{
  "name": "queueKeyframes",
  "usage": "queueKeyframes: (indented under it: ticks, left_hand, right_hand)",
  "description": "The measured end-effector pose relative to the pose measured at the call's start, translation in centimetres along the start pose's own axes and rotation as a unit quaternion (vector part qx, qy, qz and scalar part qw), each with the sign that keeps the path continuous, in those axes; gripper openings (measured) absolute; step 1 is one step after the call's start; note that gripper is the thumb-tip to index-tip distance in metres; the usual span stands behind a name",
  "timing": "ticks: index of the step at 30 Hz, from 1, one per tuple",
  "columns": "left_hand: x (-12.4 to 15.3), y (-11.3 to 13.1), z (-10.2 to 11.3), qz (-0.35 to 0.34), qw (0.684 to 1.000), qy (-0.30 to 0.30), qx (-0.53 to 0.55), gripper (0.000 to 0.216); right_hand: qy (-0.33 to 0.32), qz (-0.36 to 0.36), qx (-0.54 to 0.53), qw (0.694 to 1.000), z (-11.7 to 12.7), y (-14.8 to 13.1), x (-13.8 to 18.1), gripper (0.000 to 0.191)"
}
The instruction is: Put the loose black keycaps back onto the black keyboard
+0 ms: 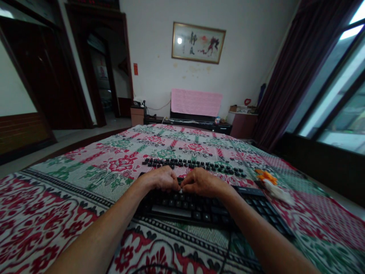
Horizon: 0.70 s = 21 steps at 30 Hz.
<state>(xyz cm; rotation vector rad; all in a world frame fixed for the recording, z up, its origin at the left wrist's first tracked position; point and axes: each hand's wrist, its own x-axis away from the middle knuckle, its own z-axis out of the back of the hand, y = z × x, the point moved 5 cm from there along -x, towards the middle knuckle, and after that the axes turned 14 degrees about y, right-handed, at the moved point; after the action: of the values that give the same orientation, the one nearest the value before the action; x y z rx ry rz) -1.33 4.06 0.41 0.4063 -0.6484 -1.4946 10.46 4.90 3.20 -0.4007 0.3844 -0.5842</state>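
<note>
A black computer keyboard (211, 217) lies on the patterned bedspread in front of me, its cable running toward me. My left hand (164, 178) and my right hand (201, 182) meet over its upper middle keys. Both are closed, fingertips pinched together almost touching. A small whitish bit (180, 190) shows between the fingertips; its kind is too small to make out. Beyond the hands, loose black keycaps (196, 164) lie in rows on the bedspread. My hands and forearms hide part of the keyboard.
Right of the keycaps sit an orange item (266, 176) and a crumpled white cloth (278, 192) on the flowered bedspread (114, 144). Past the bed stands a low black cabinet (222, 128) with a pink cloth (196, 102) above it. A curtained window is at right, doorways at left.
</note>
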Motion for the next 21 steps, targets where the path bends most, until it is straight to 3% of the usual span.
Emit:
queueKeyframes:
  ticks: [16,21]
  left_hand:
    - [0.19,0.41,0.14,0.015,1.000,0.025,-0.002,0.020]
    - [-0.11,0.12,-0.01,0.029,0.999,0.028,-0.011,0.021]
  right_hand:
    - [0.008,0.006,0.007,1.000,-0.47,0.49,-0.05,0.023]
    - [-0.020,-0.017,-0.009,1.000,-0.44,0.36,0.13,0.026]
